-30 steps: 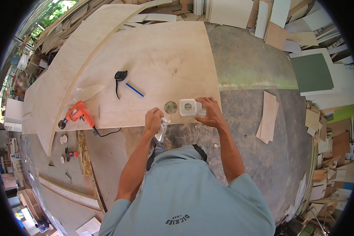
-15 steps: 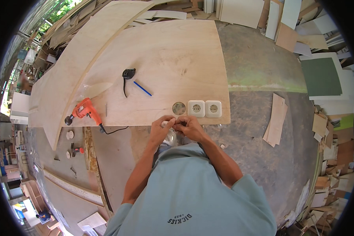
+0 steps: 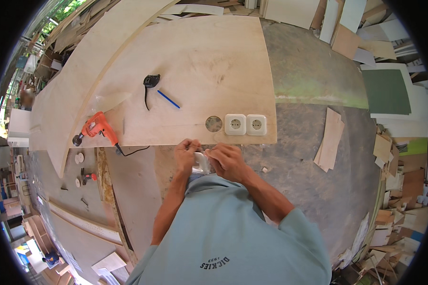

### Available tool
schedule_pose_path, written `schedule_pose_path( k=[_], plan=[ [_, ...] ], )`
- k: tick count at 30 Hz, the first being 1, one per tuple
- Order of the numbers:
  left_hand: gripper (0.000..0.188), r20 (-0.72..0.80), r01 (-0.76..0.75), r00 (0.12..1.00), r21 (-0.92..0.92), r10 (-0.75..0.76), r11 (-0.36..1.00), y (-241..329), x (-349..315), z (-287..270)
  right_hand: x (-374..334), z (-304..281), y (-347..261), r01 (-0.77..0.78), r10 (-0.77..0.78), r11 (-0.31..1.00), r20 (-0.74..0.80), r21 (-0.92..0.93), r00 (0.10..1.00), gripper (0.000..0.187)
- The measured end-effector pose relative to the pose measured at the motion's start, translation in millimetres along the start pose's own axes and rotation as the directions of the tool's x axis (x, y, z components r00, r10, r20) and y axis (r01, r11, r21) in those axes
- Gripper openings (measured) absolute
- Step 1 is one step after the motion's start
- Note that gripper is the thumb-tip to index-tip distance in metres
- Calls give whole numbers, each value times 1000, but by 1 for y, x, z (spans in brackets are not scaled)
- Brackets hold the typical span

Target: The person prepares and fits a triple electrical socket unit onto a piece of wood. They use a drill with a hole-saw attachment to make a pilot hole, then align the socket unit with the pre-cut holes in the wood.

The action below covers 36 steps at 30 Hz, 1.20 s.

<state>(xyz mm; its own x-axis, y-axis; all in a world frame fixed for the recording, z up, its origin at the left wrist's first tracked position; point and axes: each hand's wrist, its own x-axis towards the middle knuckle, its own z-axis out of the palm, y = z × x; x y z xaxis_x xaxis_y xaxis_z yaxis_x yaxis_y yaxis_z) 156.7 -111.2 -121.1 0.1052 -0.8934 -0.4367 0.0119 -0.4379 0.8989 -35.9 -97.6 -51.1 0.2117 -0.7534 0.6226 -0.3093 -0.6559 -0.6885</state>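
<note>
Close in front of my body, my left hand (image 3: pixel 187 154) and my right hand (image 3: pixel 226 160) pinch at a white piece in shiny clear plastic wrapping (image 3: pixel 201 163). My fingers and the wrapping hide most of its shape. Just beyond the hands, at the near edge of a plywood panel (image 3: pixel 185 61), a round hole (image 3: pixel 213 124) is cut through the wood. Right of that hole, two white wall sockets sit side by side, a left socket (image 3: pixel 235 125) and a right socket (image 3: pixel 256 125).
An orange corded drill (image 3: pixel 98 126) with a hole saw lies on the panel's left. A black tape measure (image 3: pixel 151 81) and a blue pen (image 3: pixel 169 99) rest farther back. Wooden discs (image 3: pixel 79 157) and thin wood offcuts (image 3: pixel 330 139) lie on the floor.
My hands have moved apart and a little nearer my body, and more of the wrapped white piece shows between them. The whole view has shifted slightly.
</note>
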Motion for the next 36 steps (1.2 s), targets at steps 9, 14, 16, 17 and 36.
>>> schedule_pose_path(
  k=[9, 14, 16, 17, 36],
  plan=[
    [27, -93, 64, 988, -497, -126, 865, 7, -3, -17, -1, -71, 8, -95, 235, 947, 463, -306, 855, 15],
    [29, -107, -73, 993, -214, 51, 974, 4, -3, 4, -13, -31, 2, -447, 445, 894, 222, -45, 868, 22],
    [29, -69, -112, 991, 13, 113, 994, 14, -9, 12, 5, -21, -13, -694, 630, 692, 301, 201, 716, 23],
    [30, -31, -91, 995, -11, 91, 996, 21, -15, 16, 6, -19, -9, -651, 579, 752, 367, 104, 728, 23],
    [32, 86, 195, 981, -382, -176, 903, 10, -28, -1, -5, -1, 5, -429, 225, 852, 529, 301, 818, 19]
  ],
)
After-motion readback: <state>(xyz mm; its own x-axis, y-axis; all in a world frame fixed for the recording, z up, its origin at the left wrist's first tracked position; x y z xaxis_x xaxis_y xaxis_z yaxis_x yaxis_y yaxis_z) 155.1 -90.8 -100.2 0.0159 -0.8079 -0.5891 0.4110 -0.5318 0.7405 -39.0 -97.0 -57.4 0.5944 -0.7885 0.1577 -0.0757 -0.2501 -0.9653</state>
